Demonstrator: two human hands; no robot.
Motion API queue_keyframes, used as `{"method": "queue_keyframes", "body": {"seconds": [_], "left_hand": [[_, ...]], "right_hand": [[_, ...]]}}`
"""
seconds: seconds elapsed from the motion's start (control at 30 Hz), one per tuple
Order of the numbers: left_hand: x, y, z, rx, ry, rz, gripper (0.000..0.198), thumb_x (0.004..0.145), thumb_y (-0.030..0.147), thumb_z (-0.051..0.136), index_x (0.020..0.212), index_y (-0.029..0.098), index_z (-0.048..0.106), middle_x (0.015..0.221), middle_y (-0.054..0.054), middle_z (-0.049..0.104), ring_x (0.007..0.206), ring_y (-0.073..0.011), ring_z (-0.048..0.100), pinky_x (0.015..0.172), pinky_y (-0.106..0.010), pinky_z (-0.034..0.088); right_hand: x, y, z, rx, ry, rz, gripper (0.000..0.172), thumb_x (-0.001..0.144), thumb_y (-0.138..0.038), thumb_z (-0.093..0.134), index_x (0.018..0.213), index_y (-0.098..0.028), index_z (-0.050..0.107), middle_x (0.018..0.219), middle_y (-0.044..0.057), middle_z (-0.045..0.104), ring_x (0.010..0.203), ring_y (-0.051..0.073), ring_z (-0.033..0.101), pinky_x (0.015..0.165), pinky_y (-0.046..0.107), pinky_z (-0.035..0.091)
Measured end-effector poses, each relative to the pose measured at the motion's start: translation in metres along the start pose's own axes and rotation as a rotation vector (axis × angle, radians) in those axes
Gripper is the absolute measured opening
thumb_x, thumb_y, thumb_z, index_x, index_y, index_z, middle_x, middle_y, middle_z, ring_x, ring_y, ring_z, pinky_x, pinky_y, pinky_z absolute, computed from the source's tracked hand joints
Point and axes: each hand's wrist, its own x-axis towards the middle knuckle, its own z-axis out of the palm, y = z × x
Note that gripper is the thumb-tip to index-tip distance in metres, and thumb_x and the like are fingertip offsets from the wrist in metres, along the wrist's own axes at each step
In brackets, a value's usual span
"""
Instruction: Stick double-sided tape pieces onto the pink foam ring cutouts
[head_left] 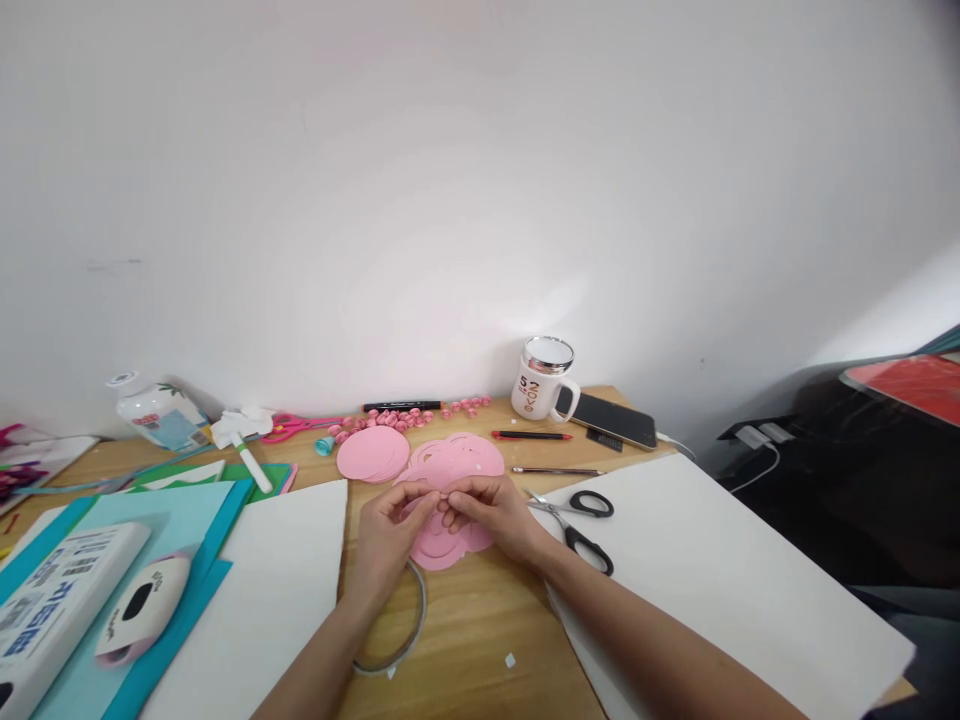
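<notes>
My left hand (388,535) and my right hand (504,517) meet at the middle of the table, fingertips pinched together. Between them is a small piece of pink paper (443,496), mostly hidden by the fingers, so its shape is unclear. Just beneath the hands lie overlapping pink paper cut-outs (439,545), some with round openings. A stack of pink paper circles (372,454) sits behind my left hand. Small pink paper rolls (390,419) are scattered beyond it. Black-handled scissors (574,515) rest beside my right wrist, and a tape ring (421,612) lies by my left forearm.
White boards (720,570) flank the hands. Behind are a mug (541,380), a phone (611,416), a red-black pen (531,435), a pencil (556,470) and a black marker (403,406). Leftward lie pink scissors (289,427), a bottle (161,410) and coloured sheets (180,510).
</notes>
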Motion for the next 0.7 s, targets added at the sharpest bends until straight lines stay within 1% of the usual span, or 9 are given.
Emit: {"method": "queue_keyframes", "body": {"seconds": [0.13,0.37,0.5,0.7], "left_hand": [[0.0002,0.0018,-0.0008,0.015,0.016,0.014,0.013,0.063,0.028,0.066,0.068,0.016,0.068,0.07,-0.004,0.07,0.068,-0.0188,0.063,0.064,-0.027,0.05],[-0.0007,0.0045,0.0005,0.014,0.0,0.013,0.012,0.065,0.028,0.065,0.066,0.016,0.068,0.067,-0.004,0.07,0.067,-0.0186,0.063,0.063,-0.027,0.05],[-0.0009,0.0038,0.0011,-0.003,-0.015,0.002,0.011,0.066,0.027,0.064,0.066,0.016,0.067,0.066,-0.003,0.069,0.066,-0.0175,0.063,0.063,-0.026,0.049],[-0.0002,0.0004,0.0006,-0.018,0.013,-0.008,0.015,0.064,0.029,0.067,0.068,0.015,0.067,0.07,-0.005,0.07,0.069,-0.0185,0.063,0.065,-0.027,0.049]], "right_hand": [[-0.0001,-0.0002,0.0002,-0.022,-0.013,-0.006,0.031,0.072,-0.044,0.062,0.076,-0.014,0.066,0.065,0.002,0.066,0.057,0.011,0.06,0.06,0.025,0.051],[-0.0014,-0.0036,0.0024,-0.048,0.026,-0.008,0.031,0.071,-0.044,0.063,0.072,-0.014,0.066,0.06,0.002,0.065,0.053,0.011,0.059,0.056,0.025,0.05],[-0.0019,-0.0027,0.0018,-0.031,0.026,-0.015,0.028,0.07,-0.041,0.064,0.075,-0.014,0.067,0.06,0.001,0.065,0.053,0.01,0.058,0.055,0.024,0.05],[-0.002,-0.0024,0.0012,-0.055,0.075,-0.032,0.024,0.066,-0.036,0.069,0.077,-0.014,0.069,0.058,0.001,0.064,0.052,0.01,0.057,0.054,0.023,0.048]]}}
